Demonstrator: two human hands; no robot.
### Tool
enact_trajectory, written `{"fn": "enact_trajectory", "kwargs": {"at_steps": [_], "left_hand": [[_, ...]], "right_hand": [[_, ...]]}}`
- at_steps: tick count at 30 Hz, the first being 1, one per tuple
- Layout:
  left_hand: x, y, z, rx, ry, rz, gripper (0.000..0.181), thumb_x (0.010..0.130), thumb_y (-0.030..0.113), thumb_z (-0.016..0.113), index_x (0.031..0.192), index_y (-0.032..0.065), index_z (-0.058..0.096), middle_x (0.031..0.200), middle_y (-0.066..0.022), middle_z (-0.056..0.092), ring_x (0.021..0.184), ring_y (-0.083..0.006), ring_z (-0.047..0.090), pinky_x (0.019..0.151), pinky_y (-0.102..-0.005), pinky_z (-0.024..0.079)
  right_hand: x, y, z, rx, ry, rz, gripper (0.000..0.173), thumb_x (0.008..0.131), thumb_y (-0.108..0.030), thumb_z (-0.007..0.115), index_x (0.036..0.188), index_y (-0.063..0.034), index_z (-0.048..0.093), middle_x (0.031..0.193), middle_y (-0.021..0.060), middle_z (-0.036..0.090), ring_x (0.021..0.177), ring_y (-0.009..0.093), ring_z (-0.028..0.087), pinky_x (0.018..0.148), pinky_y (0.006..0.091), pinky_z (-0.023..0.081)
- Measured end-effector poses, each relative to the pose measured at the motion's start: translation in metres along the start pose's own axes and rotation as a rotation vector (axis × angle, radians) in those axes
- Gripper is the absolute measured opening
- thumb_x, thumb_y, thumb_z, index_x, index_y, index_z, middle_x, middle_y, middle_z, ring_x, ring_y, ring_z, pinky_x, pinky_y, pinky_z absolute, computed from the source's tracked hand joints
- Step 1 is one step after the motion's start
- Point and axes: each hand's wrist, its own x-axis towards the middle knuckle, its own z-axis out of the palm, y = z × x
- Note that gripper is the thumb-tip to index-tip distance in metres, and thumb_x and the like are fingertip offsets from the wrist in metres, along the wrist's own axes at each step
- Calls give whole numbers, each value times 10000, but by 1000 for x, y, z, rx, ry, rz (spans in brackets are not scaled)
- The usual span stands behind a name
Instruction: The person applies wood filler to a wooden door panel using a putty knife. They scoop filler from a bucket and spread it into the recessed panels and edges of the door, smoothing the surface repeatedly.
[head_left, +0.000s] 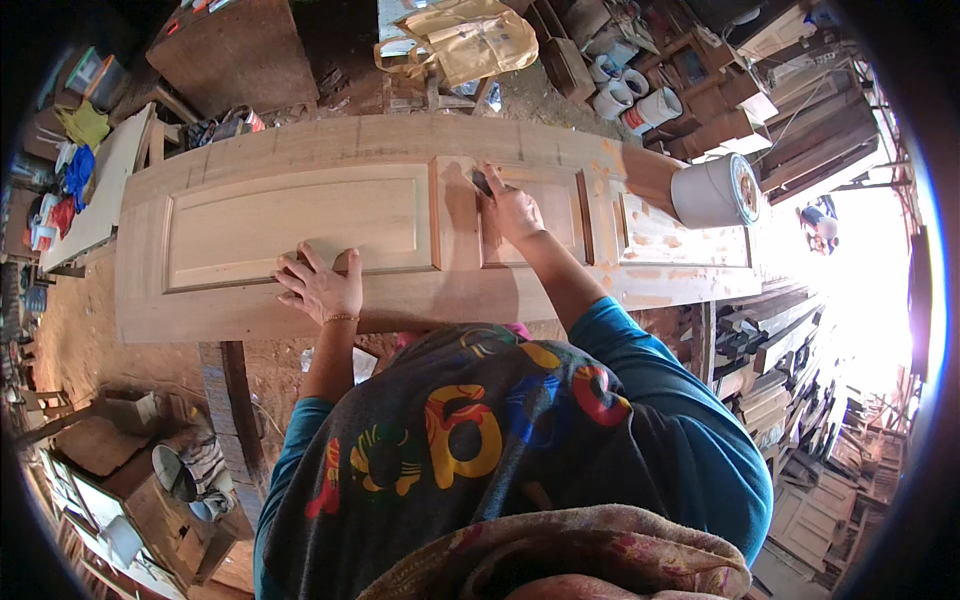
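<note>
A panelled wooden door (390, 139) lies flat before me across supports. My right hand (514, 210) holds a small dark piece (482, 183), perhaps sandpaper, against the corner of the middle panel's moulding. My left hand (321, 286) rests with spread fingers on the door's near rail, at the lower edge of the long left panel (300, 221), and holds nothing. Orange-brown filler patches (609, 217) mark the door's right part. A white plastic bucket (712, 195) with a stained lid stands at the door's right end.
Beyond the door are a stool with a brown paper bag (476, 37), several paint pails (651, 111) and wooden drawers (716, 127). Stacked timber (772, 337) lies at the right, with a person (819, 225) farther off. A pale table (105, 187) with cloths stands left.
</note>
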Motion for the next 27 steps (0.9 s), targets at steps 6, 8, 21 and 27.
{"fn": "enact_trajectory", "kwargs": {"at_steps": [6, 8, 21, 27], "left_hand": [[4, -1, 5, 30, -2, 11, 898, 794, 683, 484, 1465, 142, 234, 1504, -245, 139, 1380, -462, 113, 1044, -672, 134], [2, -4, 9, 43, 11, 5, 896, 796, 687, 476, 1466, 143, 235, 1504, -247, 137, 1381, -462, 106, 1043, -674, 136], [0, 0, 0, 23, -24, 5, 900, 803, 687, 462, 1467, 127, 229, 1508, -252, 115, 1383, -461, 101, 1048, -670, 129], [1, -1, 1, 11, -35, 3, 902, 797, 672, 476, 1469, 127, 221, 1506, -250, 115, 1383, -458, 93, 1054, -664, 128]], "right_hand": [[35, 15, -55, 518, 140, 28, 527, 901, -172, 510, 1406, -165, 360, 843, 154, 642, 659, 246, 635, 531, 405, 513], [47, 20, -92, 643, 232, 21, 457, 919, -173, 481, 1369, -137, 415, 763, 127, 621, 579, 210, 601, 472, 382, 492], [38, 47, -27, 782, -410, 356, 261, 982, -187, 392, 1159, -51, 526, 696, 47, 526, 498, 131, 505, 432, 286, 450], [20, 30, -35, 766, -472, 287, 292, 978, -195, 413, 1222, -64, 505, 695, 57, 530, 527, 143, 515, 443, 297, 452]]}}
